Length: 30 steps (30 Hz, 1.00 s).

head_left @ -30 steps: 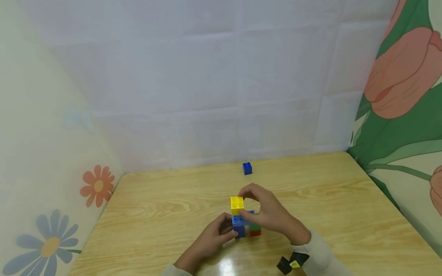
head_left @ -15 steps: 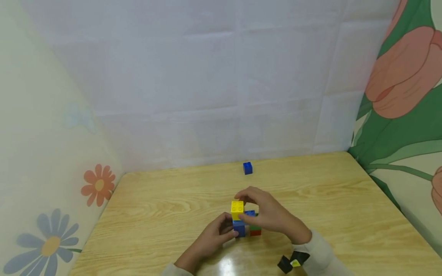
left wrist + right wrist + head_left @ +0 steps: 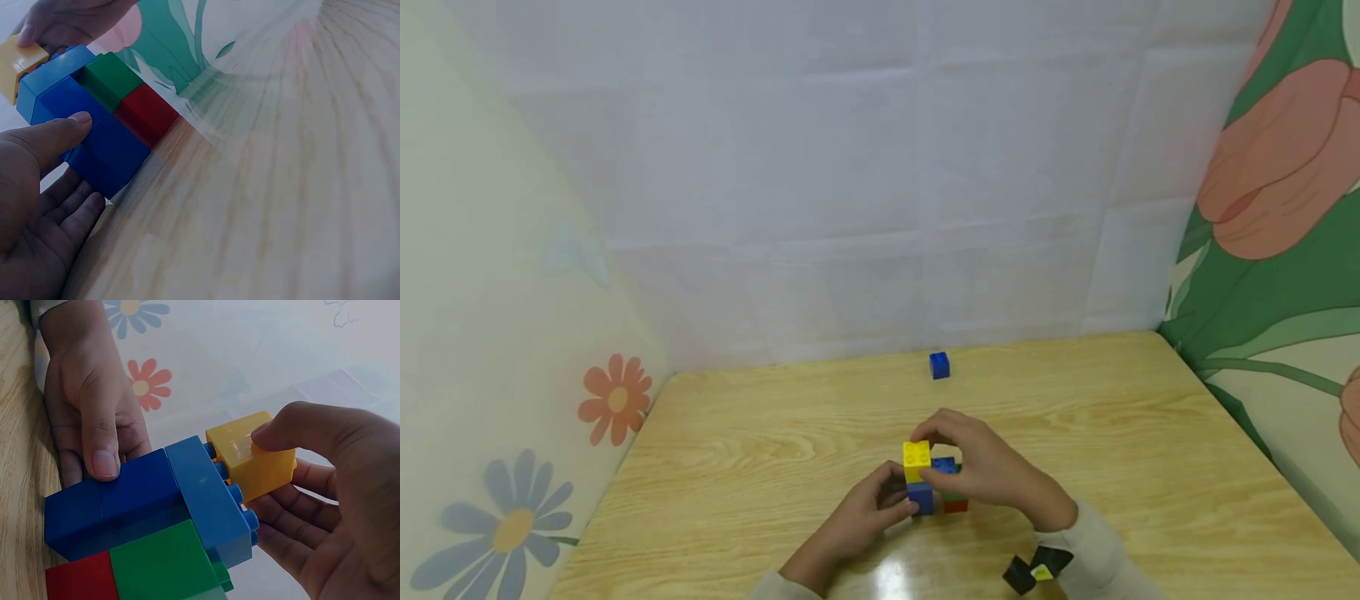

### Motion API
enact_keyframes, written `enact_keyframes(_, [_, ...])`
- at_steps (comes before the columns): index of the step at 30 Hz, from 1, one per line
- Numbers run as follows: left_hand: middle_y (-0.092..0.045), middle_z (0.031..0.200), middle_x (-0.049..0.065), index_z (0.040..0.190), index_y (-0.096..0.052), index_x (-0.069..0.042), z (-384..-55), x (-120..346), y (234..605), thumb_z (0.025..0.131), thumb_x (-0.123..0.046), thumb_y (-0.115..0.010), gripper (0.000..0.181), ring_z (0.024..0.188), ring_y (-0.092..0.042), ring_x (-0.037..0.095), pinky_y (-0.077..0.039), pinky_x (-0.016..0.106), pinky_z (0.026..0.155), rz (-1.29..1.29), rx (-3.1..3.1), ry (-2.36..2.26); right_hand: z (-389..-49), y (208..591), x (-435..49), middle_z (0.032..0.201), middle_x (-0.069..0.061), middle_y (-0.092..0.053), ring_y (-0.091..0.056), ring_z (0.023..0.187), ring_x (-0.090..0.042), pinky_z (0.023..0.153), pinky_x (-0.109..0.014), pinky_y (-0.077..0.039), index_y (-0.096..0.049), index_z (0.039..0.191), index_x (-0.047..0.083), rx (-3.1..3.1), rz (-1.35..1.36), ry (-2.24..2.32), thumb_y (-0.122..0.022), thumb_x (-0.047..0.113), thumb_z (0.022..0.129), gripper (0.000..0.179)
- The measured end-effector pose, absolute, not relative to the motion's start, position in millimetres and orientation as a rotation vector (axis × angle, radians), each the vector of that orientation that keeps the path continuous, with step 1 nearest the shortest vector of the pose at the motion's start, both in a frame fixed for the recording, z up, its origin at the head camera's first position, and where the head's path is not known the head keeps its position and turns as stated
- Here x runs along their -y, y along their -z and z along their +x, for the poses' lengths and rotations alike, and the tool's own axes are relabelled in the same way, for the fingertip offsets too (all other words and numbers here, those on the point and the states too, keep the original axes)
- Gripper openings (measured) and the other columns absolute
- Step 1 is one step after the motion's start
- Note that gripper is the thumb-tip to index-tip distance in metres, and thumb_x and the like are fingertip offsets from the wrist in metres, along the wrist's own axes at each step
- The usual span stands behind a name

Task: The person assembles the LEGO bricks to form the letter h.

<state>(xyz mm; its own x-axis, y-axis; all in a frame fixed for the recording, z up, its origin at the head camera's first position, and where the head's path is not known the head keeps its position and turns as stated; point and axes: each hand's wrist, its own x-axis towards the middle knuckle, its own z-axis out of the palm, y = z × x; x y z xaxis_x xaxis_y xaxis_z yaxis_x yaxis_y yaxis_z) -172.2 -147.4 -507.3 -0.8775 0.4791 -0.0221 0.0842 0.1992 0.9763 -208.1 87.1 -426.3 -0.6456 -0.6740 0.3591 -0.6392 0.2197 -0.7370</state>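
Observation:
A toy building-block structure stands on the table. Its stacked dark blue bricks and a green brick on a red brick carry a long lighter blue brick across their tops. My left hand grips the dark blue bricks, thumb on the near side and fingers behind. Between thumb and fingers, my right hand pinches a yellow brick at the left end of the long brick. Studs show between yellow and blue in both wrist views, so the yellow brick is not fully seated.
Farther back on the wooden table sits a small blue brick. A white cloth hangs behind the table. Flower-patterned walls flank it. A black strap piece is at the right sleeve.
My right hand has lowered the yellow brick slightly toward the left end of the long blue brick. My left hand keeps its hold in place.

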Motion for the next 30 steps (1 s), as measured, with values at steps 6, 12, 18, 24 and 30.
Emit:
enact_keyframes(6, [-0.055, 0.131, 0.010, 0.126, -0.048, -0.007, -173.1, 147.8, 508.4, 0.095, -0.023, -0.065, 0.039, 0.125, -0.053, 0.023, -0.044, 0.025, 0.103, 0.536, -2.144, -1.732, -208.5, 427.7, -86.7, 0.113, 0.011, -0.057, -0.058, 0.105, -0.008, 0.092, -0.026, -0.052, -0.057, 0.120, 0.022, -2.417, -1.320, 1.436, -0.072, 0.023, 0.089, 0.034])
enact_keyframes(12, [-0.055, 0.131, 0.010, 0.126, -0.048, -0.007, -173.3, 148.0, 509.7, 0.095, -0.024, -0.065, 0.039, 0.125, -0.052, 0.023, -0.044, 0.026, 0.103, 0.533, -2.143, -1.729, -208.9, 429.3, -86.7, 0.113, 0.010, -0.057, -0.059, 0.104, -0.010, 0.091, -0.034, -0.055, -0.057, 0.119, 0.023, -2.376, -1.312, 1.469, -0.073, 0.020, 0.089, 0.034])
enact_keyframes(18, [-0.054, 0.131, 0.009, 0.126, -0.048, -0.007, -173.4, 147.9, 509.3, 0.095, -0.025, -0.065, 0.040, 0.126, -0.052, 0.023, -0.043, 0.026, 0.104, 0.537, -2.146, -1.725, -209.3, 430.0, -86.4, 0.114, 0.010, -0.057, -0.059, 0.104, -0.010, 0.090, -0.035, -0.055, -0.057, 0.120, 0.022, -2.375, -1.319, 1.469, -0.073, 0.020, 0.088, 0.035])
enact_keyframes(24, [-0.054, 0.131, 0.008, 0.126, -0.048, -0.008, -174.0, 147.8, 509.3, 0.095, -0.025, -0.065, 0.039, 0.126, -0.052, 0.022, -0.043, 0.026, 0.104, 0.534, -2.148, -1.722, -210.1, 430.3, -86.5, 0.114, 0.011, -0.057, -0.059, 0.104, -0.009, 0.090, -0.035, -0.055, -0.057, 0.121, 0.022, -2.388, -1.308, 1.458, -0.073, 0.019, 0.088, 0.037])
enact_keyframes(30, [-0.054, 0.131, 0.008, 0.126, -0.048, -0.008, -173.6, 148.0, 508.8, 0.095, -0.025, -0.065, 0.039, 0.125, -0.052, 0.022, -0.044, 0.026, 0.103, 0.538, -2.149, -1.724, -210.1, 429.9, -86.6, 0.114, 0.010, -0.057, -0.059, 0.103, -0.009, 0.090, -0.034, -0.055, -0.057, 0.122, 0.022, -2.402, -1.316, 1.430, -0.073, 0.020, 0.088, 0.038])
